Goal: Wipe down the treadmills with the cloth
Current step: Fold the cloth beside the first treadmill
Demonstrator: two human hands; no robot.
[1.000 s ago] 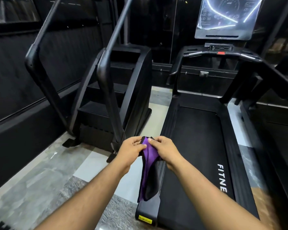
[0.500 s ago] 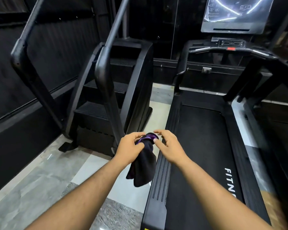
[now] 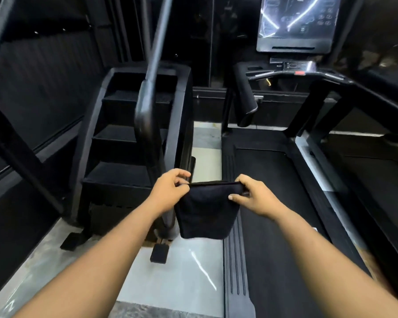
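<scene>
A dark cloth [image 3: 205, 212] hangs stretched between my two hands in the middle of the view, its black side facing me. My left hand [image 3: 168, 191] pinches its upper left corner. My right hand [image 3: 253, 196] pinches the upper right corner. The cloth hangs above the left side rail of a black treadmill [image 3: 271, 203], whose belt runs from the bottom of the view up to a console screen [image 3: 296, 24] at the top right, with handlebars [image 3: 246, 97] below it.
A black stair-climber machine [image 3: 129, 143] with tall handrails stands to the left, its foot on the grey tiled floor [image 3: 182, 267]. A second treadmill [image 3: 377, 180] sits at the right edge. Dark walls close the left and the back.
My hands have moved apart and spread the bunched cloth out flat between them. The view has shifted forward, closer to the machines.
</scene>
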